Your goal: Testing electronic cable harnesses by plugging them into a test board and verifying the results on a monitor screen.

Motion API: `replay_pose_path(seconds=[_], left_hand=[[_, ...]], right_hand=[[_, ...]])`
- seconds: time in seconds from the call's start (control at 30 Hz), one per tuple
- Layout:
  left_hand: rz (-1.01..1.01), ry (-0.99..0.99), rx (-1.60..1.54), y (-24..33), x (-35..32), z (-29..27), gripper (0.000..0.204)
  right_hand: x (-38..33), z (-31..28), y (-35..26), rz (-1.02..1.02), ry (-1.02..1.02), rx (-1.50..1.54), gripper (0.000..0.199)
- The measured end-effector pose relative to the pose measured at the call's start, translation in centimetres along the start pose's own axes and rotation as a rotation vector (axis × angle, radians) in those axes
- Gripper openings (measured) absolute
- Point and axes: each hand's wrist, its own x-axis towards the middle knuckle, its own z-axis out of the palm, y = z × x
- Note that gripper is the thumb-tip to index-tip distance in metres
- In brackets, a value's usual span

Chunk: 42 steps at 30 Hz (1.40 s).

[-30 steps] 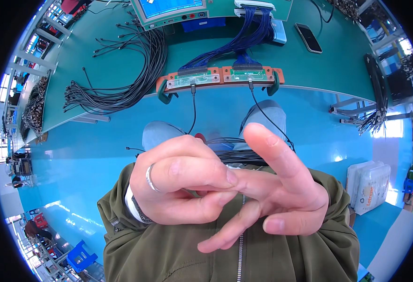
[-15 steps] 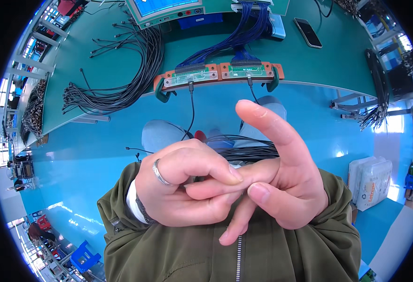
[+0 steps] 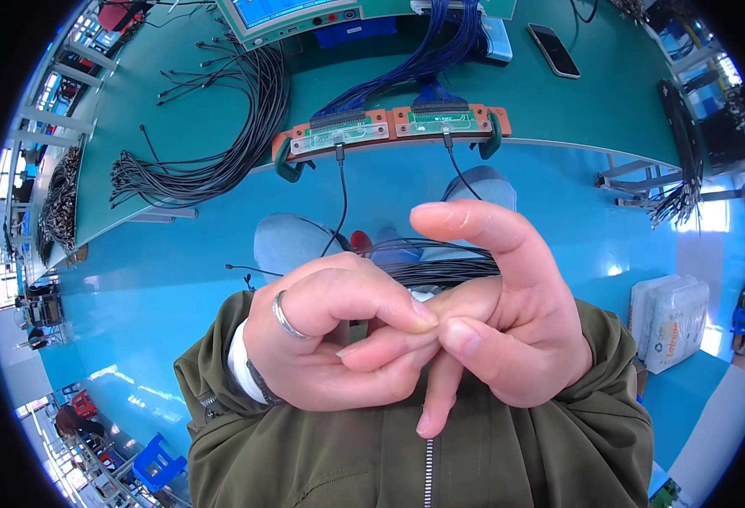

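My left hand (image 3: 321,339) and my right hand (image 3: 508,330) are up close in front of my chest, locked together over the front of my olive green jacket (image 3: 304,457). The left one is curled narrow, a silver ring (image 3: 286,315) on one finger, its fingertips pinching a finger of the right hand; it holds nothing else. On my right hand the forefinger stands up and bends over the top, the thumb presses across the left fingertips, and one finger points down toward the jacket zip (image 3: 428,474). Just behind my hands a bundle of thin black cables (image 3: 440,267) lies across my lap, partly hidden by my fingers, so I cannot tell whether any of them touch it. Two single black leads rise from there to the orange test fixture (image 3: 389,129) clamped on the near edge of the green workbench (image 3: 601,110). Blue ribbon wires (image 3: 406,68) run from the fixture to a tester box with a screen (image 3: 292,13) at the back. To the left more black cables (image 3: 211,144) fan across the bench, and a dark phone (image 3: 554,49) lies to the right.
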Motion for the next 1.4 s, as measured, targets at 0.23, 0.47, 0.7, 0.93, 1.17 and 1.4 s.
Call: replay_pose_path(seconds=[0.23, 0.47, 0.7, 0.93, 1.17, 1.4], left_hand=[[-0.103, 0.165, -0.06, -0.4, -0.1, 0.5, 0.031], [-0.176, 0.213, -0.178, -0.3, 0.4, 0.9, 0.028], [-0.172, 0.23, -0.054, -0.4, 0.0, 0.8, 0.02], [0.03, 0.229, 0.129, -1.6, -0.7, -0.1, 0.012], [-0.09, 0.317, 0.004, -1.4, -0.4, 0.7, 0.013], [-0.167, 0.366, -0.318, -0.7, 0.2, 1.6, 0.016]], right_hand=[[-0.1, 0.4, -0.2, 0.014, 0.108, 0.123, 0.064], [-0.1, -0.5, -0.5, 0.072, 0.025, 0.269, 0.072], [-0.1, -0.4, -0.5, 0.079, 0.014, 0.292, 0.072], [-0.3, -0.2, -0.2, 0.139, -0.02, 0.304, 0.07], [-0.1, -1.0, 0.0, 0.145, -0.048, 0.436, 0.074], [0.3, -2.6, 0.6, 0.084, -0.235, 0.715, 0.078]])
